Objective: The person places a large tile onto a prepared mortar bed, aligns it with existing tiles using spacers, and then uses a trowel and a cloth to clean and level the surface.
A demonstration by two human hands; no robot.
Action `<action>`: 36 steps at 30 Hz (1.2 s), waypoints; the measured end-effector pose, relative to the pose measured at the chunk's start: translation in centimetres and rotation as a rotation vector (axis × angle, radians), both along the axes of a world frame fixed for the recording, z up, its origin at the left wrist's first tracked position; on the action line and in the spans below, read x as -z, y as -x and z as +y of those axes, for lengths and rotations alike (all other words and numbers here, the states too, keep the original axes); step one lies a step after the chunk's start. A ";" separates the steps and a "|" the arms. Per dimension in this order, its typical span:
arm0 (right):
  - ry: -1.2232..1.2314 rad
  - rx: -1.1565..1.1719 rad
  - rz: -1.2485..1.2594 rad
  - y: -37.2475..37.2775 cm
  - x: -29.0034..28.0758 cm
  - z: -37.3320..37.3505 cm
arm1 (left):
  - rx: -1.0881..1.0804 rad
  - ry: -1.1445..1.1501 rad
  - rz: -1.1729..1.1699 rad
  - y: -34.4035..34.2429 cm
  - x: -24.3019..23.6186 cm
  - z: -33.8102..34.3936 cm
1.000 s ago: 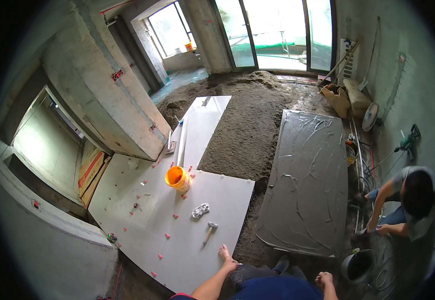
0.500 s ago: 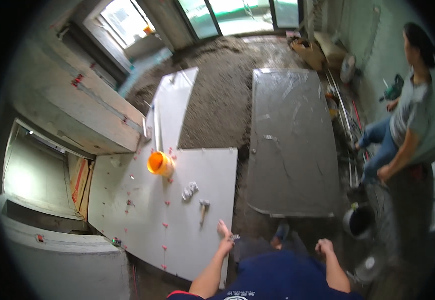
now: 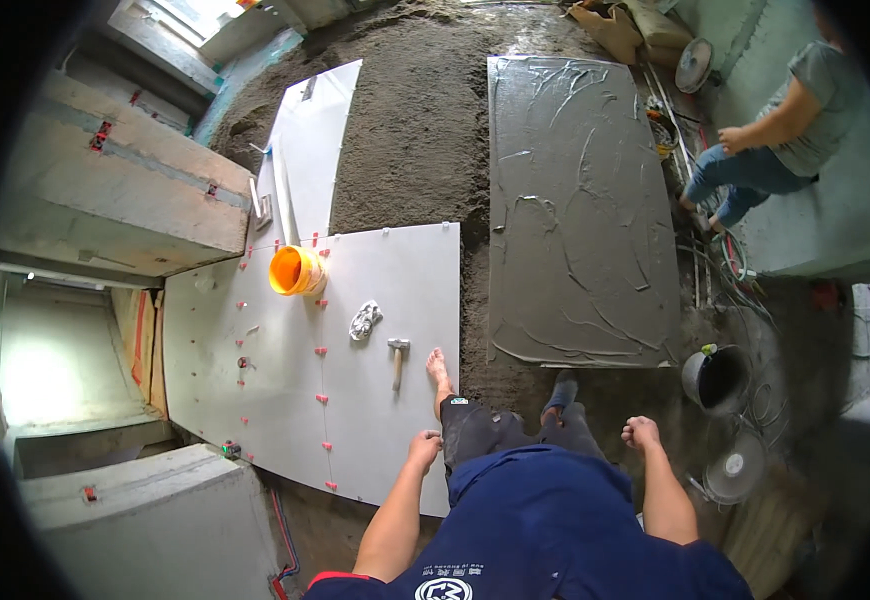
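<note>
My left hand [image 3: 425,448] hangs beside my left thigh with curled fingers and nothing visible in it. My right hand [image 3: 641,433] is a loose fist by my right side, with nothing visible in it. My bare left foot [image 3: 438,370] stands on a pale large floor tile [image 3: 400,280]; my right foot [image 3: 560,397] is on the dark floor. A hammer [image 3: 398,362] and crumpled cloth [image 3: 365,320] lie on the tile, near an orange bucket [image 3: 297,270]. Ahead to the right lies a slab [image 3: 580,230] coated with grey paste, marked by irregular ridges.
Rough mortar bedding [image 3: 405,130] fills the middle. A co-worker [image 3: 775,135] stands by the right wall among pipes and cables. A dark bucket [image 3: 715,380] and round lid [image 3: 735,465] are right of me. A concrete column [image 3: 130,180] and low wall [image 3: 145,515] border the left.
My view has tilted down, so more of my body shows. The co-worker has risen from a stoop and moved farther back along the right wall. My hands still hang at my sides.
</note>
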State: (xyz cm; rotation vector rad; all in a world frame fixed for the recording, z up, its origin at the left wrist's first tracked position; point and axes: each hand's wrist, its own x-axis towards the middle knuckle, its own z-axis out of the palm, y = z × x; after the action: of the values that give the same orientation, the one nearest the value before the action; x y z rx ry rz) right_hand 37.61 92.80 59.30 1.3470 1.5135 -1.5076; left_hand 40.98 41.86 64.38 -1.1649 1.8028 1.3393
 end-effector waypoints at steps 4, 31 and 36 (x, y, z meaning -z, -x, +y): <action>-0.018 -0.029 0.030 3.0 -2.6 -5.4 | -0.020 -0.051 -0.014 0.9 2.8 -4.0; -0.415 -0.023 -0.070 6.0 10.8 9.5 | 0.125 0.054 -0.178 17.5 18.6 -13.0; -0.333 0.303 -0.113 6.7 18.5 19.5 | 0.157 0.015 -0.313 18.0 25.4 -3.2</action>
State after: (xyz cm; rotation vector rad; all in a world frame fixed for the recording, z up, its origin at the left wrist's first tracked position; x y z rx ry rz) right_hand 30.91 112.26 40.76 1.8948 1.5913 -1.3629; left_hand 23.02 38.62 39.00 -1.1437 1.6407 0.9947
